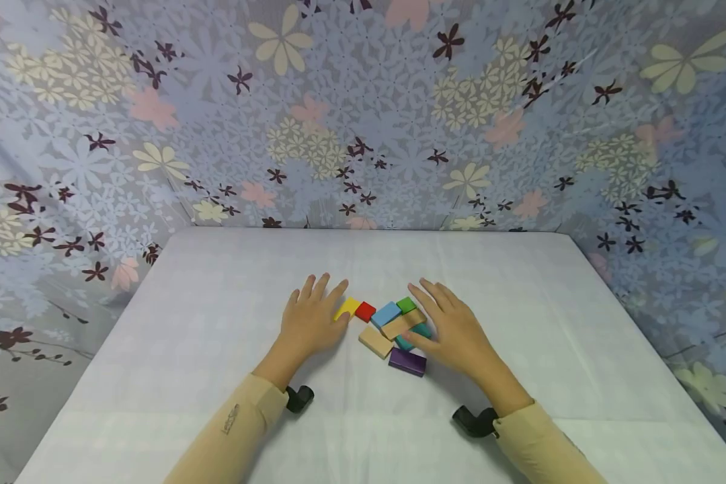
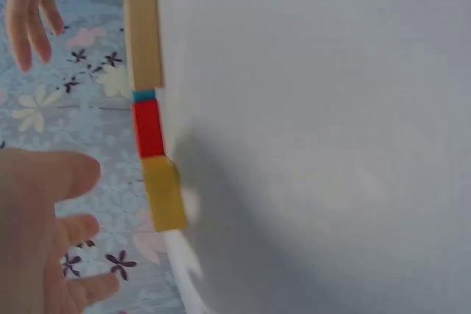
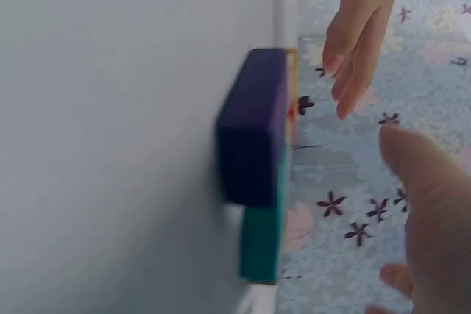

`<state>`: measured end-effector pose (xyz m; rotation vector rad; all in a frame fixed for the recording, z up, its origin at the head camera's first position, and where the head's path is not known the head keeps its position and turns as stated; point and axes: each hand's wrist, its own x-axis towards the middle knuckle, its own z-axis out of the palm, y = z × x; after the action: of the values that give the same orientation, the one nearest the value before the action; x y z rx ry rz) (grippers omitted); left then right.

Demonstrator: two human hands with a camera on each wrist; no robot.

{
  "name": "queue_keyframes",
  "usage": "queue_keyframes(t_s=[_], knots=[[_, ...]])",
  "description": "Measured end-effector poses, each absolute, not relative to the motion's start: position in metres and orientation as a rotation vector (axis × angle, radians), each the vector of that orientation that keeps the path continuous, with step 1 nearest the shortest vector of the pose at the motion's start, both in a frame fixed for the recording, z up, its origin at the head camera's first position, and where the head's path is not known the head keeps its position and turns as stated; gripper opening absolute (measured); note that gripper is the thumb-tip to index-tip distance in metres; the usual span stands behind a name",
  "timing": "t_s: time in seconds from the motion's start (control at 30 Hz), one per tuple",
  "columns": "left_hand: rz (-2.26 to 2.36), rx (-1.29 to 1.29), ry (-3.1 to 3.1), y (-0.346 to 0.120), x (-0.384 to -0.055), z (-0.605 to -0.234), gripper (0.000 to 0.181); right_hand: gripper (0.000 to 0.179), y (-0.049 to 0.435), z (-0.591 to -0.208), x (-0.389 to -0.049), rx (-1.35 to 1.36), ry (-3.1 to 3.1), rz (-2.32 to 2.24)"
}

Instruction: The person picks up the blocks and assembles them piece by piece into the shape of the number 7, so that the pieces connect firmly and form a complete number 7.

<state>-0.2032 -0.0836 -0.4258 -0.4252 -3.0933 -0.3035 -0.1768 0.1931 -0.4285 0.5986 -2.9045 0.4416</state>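
Observation:
My left hand is spread over the left end of a group of coloured blocks, its thumb beside the yellow block. A red block touches the yellow one. My right hand hovers at the group's right side with fingers apart, its thumb overlapping a plain wood block in the head view. That block lies over a teal block. Behind are a blue block and a green block. Nearer me lie another wood block and a purple block. Both hands hold nothing.
The blocks lie on a white cloth-covered table. A flowered curtain hangs behind the table and along its sides. Black wrist mounts stick out inward from both sleeves.

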Motion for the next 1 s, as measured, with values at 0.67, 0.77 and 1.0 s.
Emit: queue_keyframes(t_s=[0.67, 0.77, 1.0], knots=[[-0.449, -0.652, -3.198, -0.095, -0.226, -0.447, 0.056, 0.067, 0.203, -0.438, -0.174, 0.922, -2.981, 0.712], [-0.477, -0.636, -3.212, -0.097, -0.227, -0.451, 0.056, 0.059, 0.203, -0.438, -0.172, 1.001, -2.991, 0.695], [-0.527, -0.618, -3.209, -0.103, -0.224, -0.454, 0.06, 0.052, 0.207, -0.439, -0.169, 1.124, -3.009, 0.666]])
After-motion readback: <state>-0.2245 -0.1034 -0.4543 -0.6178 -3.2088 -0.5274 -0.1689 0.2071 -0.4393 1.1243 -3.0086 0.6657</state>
